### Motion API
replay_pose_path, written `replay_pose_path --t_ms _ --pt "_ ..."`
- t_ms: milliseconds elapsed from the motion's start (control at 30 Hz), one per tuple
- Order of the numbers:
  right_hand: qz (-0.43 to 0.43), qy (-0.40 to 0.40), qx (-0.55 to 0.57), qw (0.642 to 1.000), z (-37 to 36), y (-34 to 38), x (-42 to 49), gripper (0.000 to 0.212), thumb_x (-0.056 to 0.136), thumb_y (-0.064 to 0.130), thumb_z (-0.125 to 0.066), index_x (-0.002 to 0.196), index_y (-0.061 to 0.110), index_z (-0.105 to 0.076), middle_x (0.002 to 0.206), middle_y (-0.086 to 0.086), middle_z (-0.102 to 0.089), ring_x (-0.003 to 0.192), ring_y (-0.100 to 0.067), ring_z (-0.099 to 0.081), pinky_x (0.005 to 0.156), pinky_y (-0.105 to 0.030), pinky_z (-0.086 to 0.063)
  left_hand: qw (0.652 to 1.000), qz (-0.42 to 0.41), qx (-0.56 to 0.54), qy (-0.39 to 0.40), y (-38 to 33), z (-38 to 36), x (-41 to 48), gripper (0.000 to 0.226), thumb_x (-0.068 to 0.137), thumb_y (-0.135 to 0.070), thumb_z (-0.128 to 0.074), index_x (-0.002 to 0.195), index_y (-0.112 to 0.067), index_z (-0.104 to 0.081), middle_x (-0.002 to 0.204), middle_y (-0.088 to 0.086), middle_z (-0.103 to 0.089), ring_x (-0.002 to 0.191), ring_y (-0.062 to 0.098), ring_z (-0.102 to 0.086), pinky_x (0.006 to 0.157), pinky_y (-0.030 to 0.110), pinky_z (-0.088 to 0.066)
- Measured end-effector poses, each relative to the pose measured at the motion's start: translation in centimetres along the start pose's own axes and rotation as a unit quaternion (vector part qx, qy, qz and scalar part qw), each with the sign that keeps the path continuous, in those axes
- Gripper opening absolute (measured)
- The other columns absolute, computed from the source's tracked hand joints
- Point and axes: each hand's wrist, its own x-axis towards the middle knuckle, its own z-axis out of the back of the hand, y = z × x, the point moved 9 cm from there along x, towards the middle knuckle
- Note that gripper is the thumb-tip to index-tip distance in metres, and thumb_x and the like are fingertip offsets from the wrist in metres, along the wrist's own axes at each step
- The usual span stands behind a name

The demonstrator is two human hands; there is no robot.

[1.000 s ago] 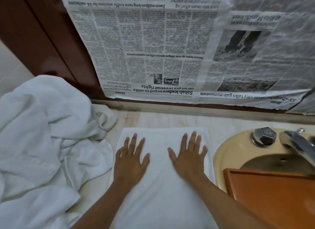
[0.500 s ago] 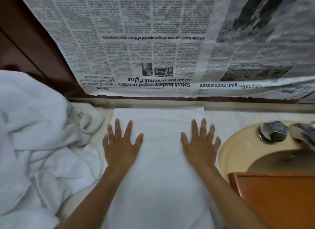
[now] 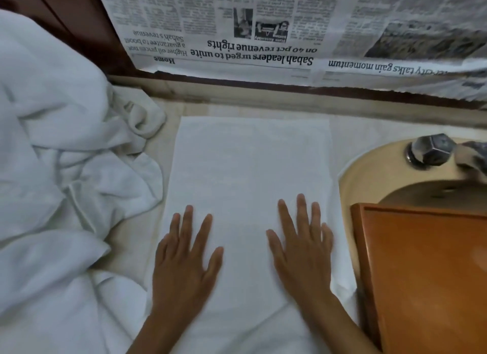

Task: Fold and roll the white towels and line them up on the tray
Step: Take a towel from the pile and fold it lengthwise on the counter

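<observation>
A folded white towel lies flat as a long strip on the counter, running from the wall edge toward me. My left hand presses flat on its near left part, fingers spread. My right hand presses flat on its near right part, fingers straight. Neither hand grips anything. An orange-brown wooden tray sits to the right, partly over the sink, with nothing visible on it.
A heap of crumpled white towels fills the left side of the counter. A beige sink with a metal tap knob lies at the right. Newspaper covers the wall behind.
Both hands have slid back along the towel toward me, from its far half to its near half, staying flat. The view has tilted down.
</observation>
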Motion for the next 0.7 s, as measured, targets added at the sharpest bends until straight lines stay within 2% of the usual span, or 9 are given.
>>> replay_pose_path --t_ms 233,367,433,500,600,700 --pt "-0.096 0.008 0.062 0.993 -0.5 4.0 4.2 0.062 0.096 0.049 -0.019 0.154 0.029 -0.025 0.164 -0.009 -0.005 0.149 -0.04 0.001 0.114 -0.06 -0.012 0.999 0.04 0.009 -0.004 -0.2 0.0 3.3 0.068 0.095 -0.06 -0.028 0.155 -0.03 -0.025 0.166 0.001 -0.006 0.152 0.024 -0.009 0.115 0.042 -0.022" --pt "-0.007 -0.005 0.026 1.0 -0.7 7.1 2.7 0.062 0.098 0.051 -0.027 0.153 0.023 -0.029 0.163 -0.011 -0.014 0.149 -0.039 -0.009 0.113 -0.057 -0.019 0.999 0.044 0.001 -0.011 0.5 0.2 3.6 0.068 0.095 -0.061 -0.026 0.156 -0.031 -0.023 0.166 0.0 -0.006 0.152 0.023 -0.009 0.116 0.044 -0.023" --pt "0.027 0.003 0.007 1.0 -0.9 5.7 0.6 0.064 0.098 0.054 -0.028 0.155 0.024 -0.025 0.163 -0.009 -0.012 0.15 -0.035 -0.008 0.114 -0.054 -0.02 0.999 0.05 0.001 -0.019 1.0 0.4 2.9 0.068 0.094 -0.062 -0.027 0.155 -0.031 -0.024 0.166 -0.001 -0.007 0.152 0.023 -0.01 0.115 0.043 -0.023" --pt "0.025 -0.002 -0.001 1.0 -0.6 2.9 -0.8 0.067 0.097 0.057 -0.027 0.156 0.024 -0.02 0.164 -0.005 -0.007 0.151 -0.031 -0.003 0.115 -0.051 -0.018 0.998 0.046 0.0 -0.029 1.1 0.6 2.5 0.068 0.094 -0.061 -0.029 0.155 -0.031 -0.028 0.165 -0.001 -0.01 0.152 0.024 -0.012 0.114 0.043 -0.024" --pt "-0.017 0.007 0.004 1.0 -0.1 -0.6 -1.5 0.07 0.097 0.056 -0.022 0.157 0.019 -0.014 0.165 -0.004 -0.001 0.151 -0.028 0.001 0.118 -0.048 -0.017 0.998 0.046 -0.002 -0.03 1.1 0.6 2.3 0.067 0.094 -0.061 -0.03 0.154 -0.031 -0.029 0.165 -0.001 -0.01 0.152 0.024 -0.012 0.114 0.043 -0.024" --pt "-0.098 0.004 0.028 0.995 0.6 -0.4 -1.2 0.072 0.094 0.048 -0.024 0.152 0.006 -0.029 0.161 -0.015 -0.016 0.148 -0.037 -0.016 0.113 -0.054 -0.029 0.998 0.049 0.0 -0.03 1.1 0.5 2.4 0.068 0.093 -0.061 -0.03 0.154 -0.031 -0.029 0.166 -0.001 -0.009 0.152 0.025 -0.012 0.115 0.044 -0.023"
